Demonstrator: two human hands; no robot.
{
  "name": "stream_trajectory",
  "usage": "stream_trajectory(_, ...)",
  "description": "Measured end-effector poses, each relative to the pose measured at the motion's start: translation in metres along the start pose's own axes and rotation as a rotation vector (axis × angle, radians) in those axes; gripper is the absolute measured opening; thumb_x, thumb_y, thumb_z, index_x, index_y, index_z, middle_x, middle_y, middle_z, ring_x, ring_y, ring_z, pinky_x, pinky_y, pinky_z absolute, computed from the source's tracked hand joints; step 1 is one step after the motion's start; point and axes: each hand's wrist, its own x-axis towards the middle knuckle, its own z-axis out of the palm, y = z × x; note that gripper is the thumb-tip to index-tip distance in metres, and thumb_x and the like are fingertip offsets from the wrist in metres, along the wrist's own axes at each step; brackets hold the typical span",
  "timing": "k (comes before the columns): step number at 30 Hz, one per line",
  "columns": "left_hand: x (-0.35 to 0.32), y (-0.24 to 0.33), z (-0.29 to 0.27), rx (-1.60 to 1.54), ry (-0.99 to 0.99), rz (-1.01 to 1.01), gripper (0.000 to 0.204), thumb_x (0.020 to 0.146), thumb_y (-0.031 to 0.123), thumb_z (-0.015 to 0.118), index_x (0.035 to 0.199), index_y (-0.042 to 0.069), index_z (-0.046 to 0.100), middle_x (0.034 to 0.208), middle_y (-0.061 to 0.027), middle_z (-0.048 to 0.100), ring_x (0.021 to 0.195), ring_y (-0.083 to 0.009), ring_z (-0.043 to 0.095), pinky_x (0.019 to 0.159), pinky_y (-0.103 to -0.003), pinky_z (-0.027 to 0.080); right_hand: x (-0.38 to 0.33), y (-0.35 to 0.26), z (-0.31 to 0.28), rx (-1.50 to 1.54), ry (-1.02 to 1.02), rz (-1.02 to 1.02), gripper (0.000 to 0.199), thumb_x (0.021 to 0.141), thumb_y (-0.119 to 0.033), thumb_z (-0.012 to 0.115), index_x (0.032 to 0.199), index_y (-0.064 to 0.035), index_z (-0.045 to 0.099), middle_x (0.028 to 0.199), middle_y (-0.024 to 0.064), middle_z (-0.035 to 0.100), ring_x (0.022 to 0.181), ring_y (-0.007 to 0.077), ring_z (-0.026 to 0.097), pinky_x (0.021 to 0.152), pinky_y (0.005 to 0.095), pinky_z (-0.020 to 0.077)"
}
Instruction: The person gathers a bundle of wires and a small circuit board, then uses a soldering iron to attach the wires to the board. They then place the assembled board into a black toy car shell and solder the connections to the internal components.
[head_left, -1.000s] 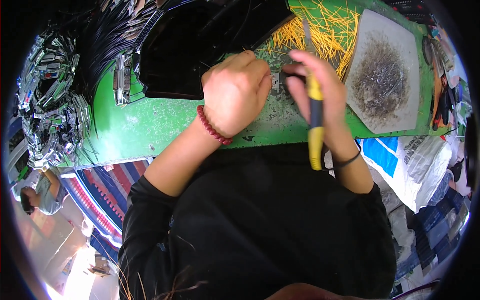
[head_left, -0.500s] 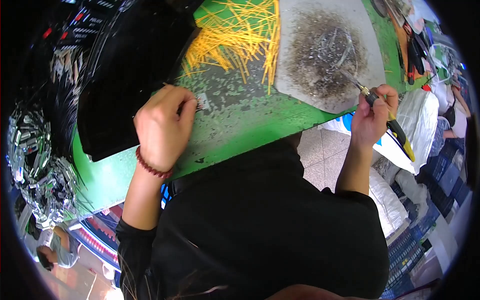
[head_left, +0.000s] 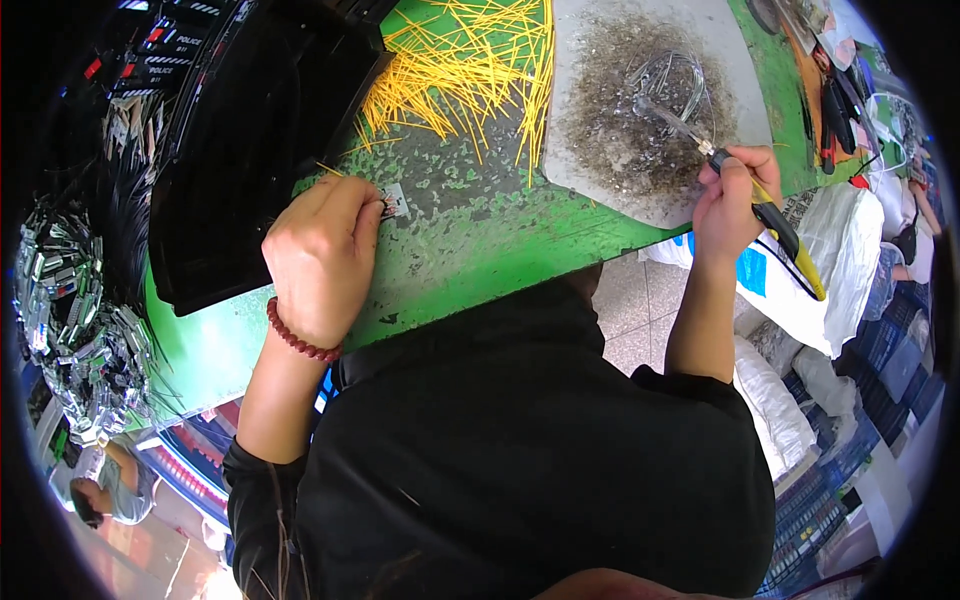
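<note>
My right hand (head_left: pixel 731 205) is closed round a soldering iron (head_left: pixel 775 220) with a yellow and black handle. Its metal tip points away to the left, over a tangle of silvery solder wire (head_left: pixel 672 85) on a stained grey board (head_left: pixel 600 190); whether it touches the wire I cannot tell. On the green bench, my left hand (head_left: pixel 322 240) has its fingers pinched together. A small pale circuit board (head_left: pixel 397 200) with fine wire ends shows beside the fingertips, and a yellow wire end sticks out beyond the knuckles. The palm side is hidden.
Loose yellow wires (head_left: pixel 450 80) lie heaped beyond my left hand. A black plastic tray (head_left: pixel 250 170) stands at the left, with bundled wired metal-cased parts (head_left: pixel 80 330) past it. Pliers (head_left: pixel 832 120) lie at the far right, above white sacks (head_left: pixel 830 270).
My right hand has moved slightly away and to the left, carrying the iron's tip left and farther over the grey board. The solder wire looks shifted. My left hand has barely moved.
</note>
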Motion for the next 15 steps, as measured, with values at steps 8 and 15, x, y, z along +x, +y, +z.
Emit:
stream_trajectory(8,-0.001,-0.006,0.0,0.011,0.001,0.01,0.01,0.072,0.003,0.069,0.074,0.006,0.06,0.071,-0.0077,0.059,0.066,-0.027,0.06,0.059,-0.035,0.048,-0.001,0.003,0.006,0.083,0.024,-0.019,0.006,0.079,0.002,0.056,0.085,0.001,0.057,0.065,0.006,0.057,0.052,0.0118,0.057,0.049,0.0199,0.0417)
stream_trajectory(15,-0.003,-0.012,0.002,0.005,0.023,0.037,0.009,0.074,0.008,0.068,0.073,0.008,0.059,0.072,-0.0067,0.058,0.068,-0.0277,0.061,0.058,-0.036,0.048,-0.016,-0.006,0.01,0.243,-0.112,-0.048,0.005,0.08,0.001,0.049,0.084,0.0015,0.052,0.061,0.0074,0.05,0.047,0.0107,0.045,0.045,0.0223,0.0384)
